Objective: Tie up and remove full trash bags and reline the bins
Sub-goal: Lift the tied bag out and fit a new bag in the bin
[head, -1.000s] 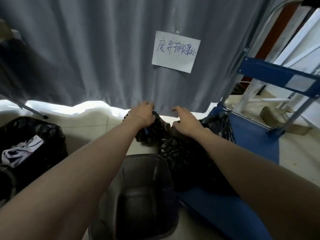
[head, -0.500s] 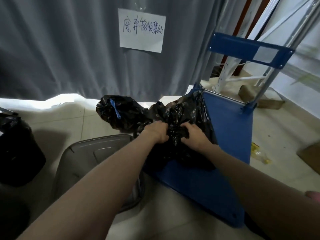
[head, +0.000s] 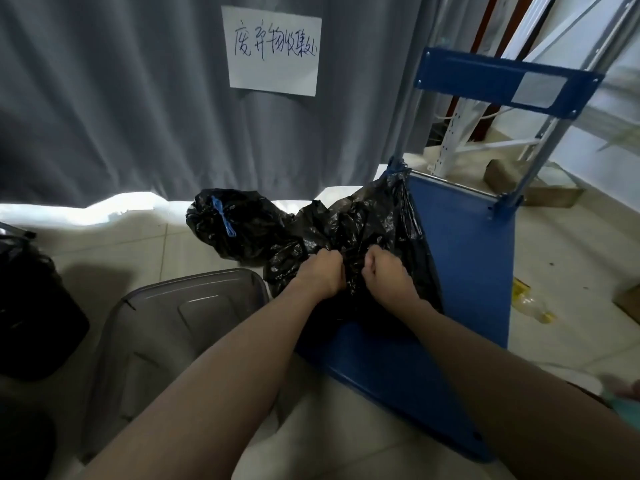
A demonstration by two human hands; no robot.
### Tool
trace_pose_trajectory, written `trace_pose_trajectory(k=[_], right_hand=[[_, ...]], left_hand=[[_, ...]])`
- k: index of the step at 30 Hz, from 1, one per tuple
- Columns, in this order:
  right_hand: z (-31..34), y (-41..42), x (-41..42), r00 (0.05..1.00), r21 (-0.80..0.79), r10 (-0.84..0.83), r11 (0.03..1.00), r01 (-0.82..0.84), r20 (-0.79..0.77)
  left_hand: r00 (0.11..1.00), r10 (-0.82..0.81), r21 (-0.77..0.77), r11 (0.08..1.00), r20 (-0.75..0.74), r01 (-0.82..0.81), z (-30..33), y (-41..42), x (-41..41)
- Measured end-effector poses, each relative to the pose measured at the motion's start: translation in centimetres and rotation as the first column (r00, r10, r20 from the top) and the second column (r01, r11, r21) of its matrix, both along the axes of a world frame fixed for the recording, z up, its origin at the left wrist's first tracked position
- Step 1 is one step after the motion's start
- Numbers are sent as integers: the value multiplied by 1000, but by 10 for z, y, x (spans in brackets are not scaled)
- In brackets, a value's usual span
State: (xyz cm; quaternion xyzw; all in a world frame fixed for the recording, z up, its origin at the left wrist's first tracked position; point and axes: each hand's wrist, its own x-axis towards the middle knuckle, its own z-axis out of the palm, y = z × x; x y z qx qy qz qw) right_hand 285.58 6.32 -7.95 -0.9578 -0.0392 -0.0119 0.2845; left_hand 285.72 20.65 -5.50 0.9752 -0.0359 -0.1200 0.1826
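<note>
At the far left edge a bin lined in black plastic (head: pixel 31 306) stands on the tiled floor (head: pixel 114 244), mostly cut off by the frame; what it holds cannot be made out. Just right of it a grey translucent bin (head: pixel 166 337) sits low in the view, its rim toward the camera; no liner shows on the part of its rim that is in view, and its contents are hidden behind the left forearm.

Beyond that bin lies a tied black trash bag (head: pixel 235 226) on the floor below the grey curtain (head: pixel 121 109), its neck cinched with a blue tie (head: pixel 221 216). It touches a second black trash bag (head: pixel 367 230) — glossy, heavily wrinkled, slumped partly on the floor and partly on the deck of the blue hand cart (head: pixel 460 258), with a gathered corner reaching the cart's back left corner.

The left hand (head: pixel 322 271) and the right hand (head: pixel 384 275) sit close together on this second bag, knuckles up. Each grip is clamped on a bunch of the black plastic, fingers curled into the film, with a ridge of bag between the two fists.

On the curtain above hangs a white paper sign (head: pixel 273 51) with handwritten characters. Right of the cart a flattened plastic bottle (head: pixel 530 303) lies on the floor — near it, a cardboard edge (head: pixel 628 303) at the frame's right side.
</note>
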Motion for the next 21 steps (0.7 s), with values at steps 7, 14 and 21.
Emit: trace_pose_trajectory(k=[7, 14, 21], right_hand=[[70, -10, -3, 979, 277, -185, 949, 154, 88], [64, -35, -36, 962, -43, -7, 999, -5, -272], [15, -68, -54, 900, -177, -74, 984, -3, -430]], left_hand=[[997, -71, -80, 994, 2, 71, 39, -5, 0], [926, -155, 146, 965, -343, 216, -7, -28, -33], [984, -38, -189, 979, 177, 72, 26, -38, -17]])
